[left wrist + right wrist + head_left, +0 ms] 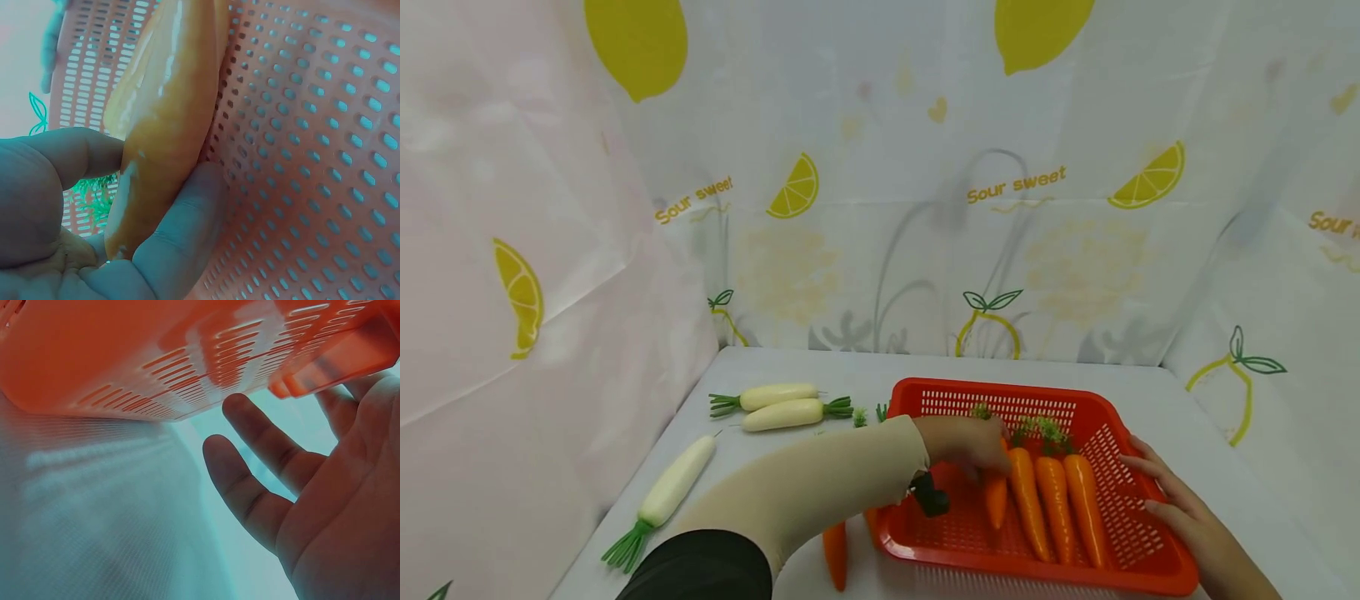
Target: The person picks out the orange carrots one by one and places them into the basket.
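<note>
My left hand reaches into a red plastic basket and grips an orange carrot near its leafy end. In the left wrist view, the thumb and fingers lie on either side of that carrot, close over the perforated basket floor. Three more carrots lie side by side to its right, green tops toward the back. On the basket's right side, my right hand rests its fingers at the rim. The right wrist view shows this hand with extended fingers beneath the basket's outer edge.
Left of the basket, another carrot lies on the white table, partly behind my left sleeve. Two white radishes lie together farther back, and a third radish lies at the left. A lemon-print curtain encloses the table.
</note>
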Demonstrator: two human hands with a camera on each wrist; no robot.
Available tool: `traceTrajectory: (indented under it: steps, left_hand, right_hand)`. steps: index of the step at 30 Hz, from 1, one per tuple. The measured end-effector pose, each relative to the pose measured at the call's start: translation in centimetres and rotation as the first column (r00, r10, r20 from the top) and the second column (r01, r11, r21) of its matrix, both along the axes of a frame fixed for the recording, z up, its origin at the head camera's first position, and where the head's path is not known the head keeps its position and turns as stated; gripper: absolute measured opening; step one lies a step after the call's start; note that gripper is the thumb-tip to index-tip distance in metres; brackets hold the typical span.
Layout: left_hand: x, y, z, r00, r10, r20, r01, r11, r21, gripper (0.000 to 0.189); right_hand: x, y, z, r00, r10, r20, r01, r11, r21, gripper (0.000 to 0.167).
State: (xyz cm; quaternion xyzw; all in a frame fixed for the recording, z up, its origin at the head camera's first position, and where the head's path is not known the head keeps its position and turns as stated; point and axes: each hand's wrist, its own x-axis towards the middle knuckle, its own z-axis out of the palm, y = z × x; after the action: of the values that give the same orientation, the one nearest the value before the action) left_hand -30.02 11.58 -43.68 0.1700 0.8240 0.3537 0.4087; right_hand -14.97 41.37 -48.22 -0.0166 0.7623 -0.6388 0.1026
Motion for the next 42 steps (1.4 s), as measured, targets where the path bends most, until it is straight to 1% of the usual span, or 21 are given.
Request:
traceTrajectory:
  steps: [5, 8, 14, 17, 24, 28, 32, 34, 37, 40, 42]
  left_hand:
    - [0.1, 0.1, -0.4, 0.999, -0.02, -0.031, 0.019, 0.999, -0.025, 0.048]
    - [0.2, 0.0, -0.5, 0.999, -0.016, -0.03, 0.016, 1.0, -0.015, 0.048]
    - [0.3, -0.2, -0.3, 1.0, -0.012, 0.001, 0.012, 1.0, 0.019, 0.043]
    - [0.4, -0.2, -0.1, 1.0, -0.026, -0.013, 0.026, 1.0, 0.009, 0.041]
    - [0.5, -0.3, 0.1, 0.998, -0.054, -0.03, 0.054, 0.998, -0.023, 0.042]
    - [0.6, -0.4, 0.1, 0.996, -0.076, -0.053, 0.075, 0.997, -0.021, 0.044]
    - [0.7, -0.5, 0.1, 0.989, -0.112, -0.098, 0.109, 0.993, -0.035, 0.045]
    - [0.7, -0.5, 0.2, 0.984, -0.128, -0.121, 0.122, 0.991, -0.051, 0.046]
    - [0.8, -0.7, 0.3, 0.979, -0.144, -0.144, 0.136, 0.989, -0.062, 0.045]
    - [1.0, -0.9, 0.4, 0.979, -0.145, -0.147, 0.137, 0.989, -0.063, 0.045]
    - [1.1, -1.1, 0.4, 0.98, -0.143, -0.139, 0.137, 0.989, -0.052, 0.047]
  right_hand:
    - [0.0, -0.1, -0.1, 1.0, 0.002, 0.002, -0.002, 1.0, -0.001, 0.054]
    - [0.0, -0.1, 0.0, 1.0, -0.005, 0.008, 0.005, 1.0, 0.005, 0.054]
    - [0.2, 0.1, 0.0, 1.0, 0.02, -0.013, -0.021, 1.0, -0.01, 0.054]
    - [0.1, 0.1, 0.0, 1.0, 0.019, -0.005, -0.019, 1.0, -0.021, 0.054]
    - [0.1, 0.0, -0.2, 1.0, -0.005, 0.013, 0.005, 1.0, -0.004, 0.055]
    - [0.1, 0.1, -0.1, 1.0, 0.011, 0.004, -0.011, 1.0, -0.014, 0.054]
    - [0.3, 0.3, 0.0, 0.998, 0.055, -0.034, -0.056, 0.998, -0.033, 0.054]
    - [0.4, 0.3, 0.1, 0.997, 0.063, -0.043, -0.065, 0.997, -0.035, 0.053]
    - [0.2, 0.1, 0.2, 0.999, 0.038, -0.023, -0.039, 0.999, -0.023, 0.054]
    - [0.0, -0.1, 0.2, 1.0, 0.001, 0.013, 0.0, 1.0, -0.008, 0.055]
    - [0.0, -0.2, 0.3, 1.0, -0.011, 0.024, 0.011, 1.0, -0.002, 0.055]
